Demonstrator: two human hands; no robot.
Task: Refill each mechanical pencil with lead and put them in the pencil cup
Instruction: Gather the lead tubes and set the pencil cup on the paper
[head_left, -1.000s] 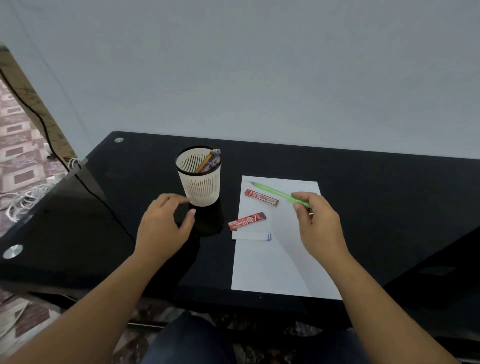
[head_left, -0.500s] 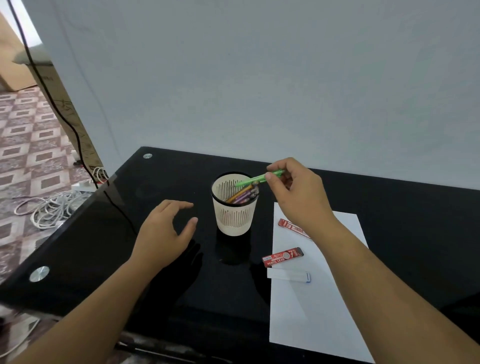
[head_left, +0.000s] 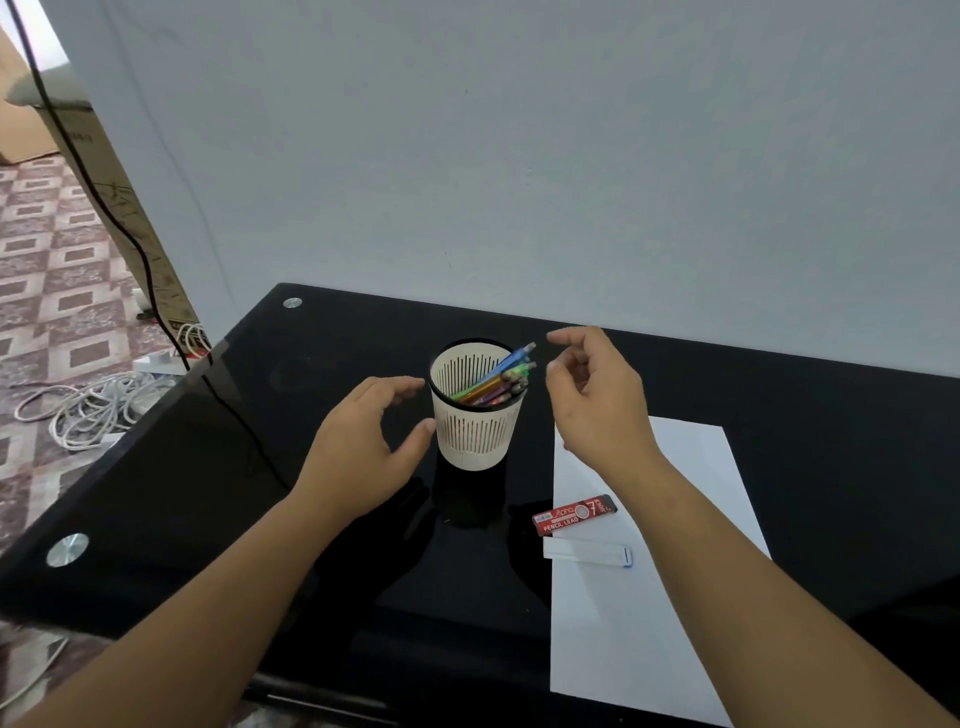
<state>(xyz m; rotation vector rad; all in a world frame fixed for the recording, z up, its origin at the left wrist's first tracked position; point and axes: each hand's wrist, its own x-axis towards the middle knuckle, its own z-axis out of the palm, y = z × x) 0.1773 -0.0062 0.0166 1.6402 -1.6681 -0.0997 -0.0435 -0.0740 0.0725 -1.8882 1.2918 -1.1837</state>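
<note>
A white slotted pencil cup (head_left: 475, 431) with a black rim stands on the black glass table (head_left: 260, 447). Several coloured mechanical pencils (head_left: 496, 379) lean inside it, a green one among them. My right hand (head_left: 597, 400) hovers just right of the cup's rim, fingers loosely spread and holding nothing. My left hand (head_left: 363, 447) is open beside the cup's left side, thumb near its wall, not gripping it. A red pencil lead case (head_left: 574, 514) and a clear white case (head_left: 587, 552) lie on the white paper sheet (head_left: 691, 519).
A pale wall rises right behind the table. Left of the table are a leaning cardboard box (head_left: 104, 171), a black cable (head_left: 124, 228) and white coiled cords (head_left: 98, 405) on the patterned floor. The table's front edge is near my arms.
My right hand carried the green pencil from the paper to the cup and let it go inside. My left hand moved closer to the cup's side. The view shifted left.
</note>
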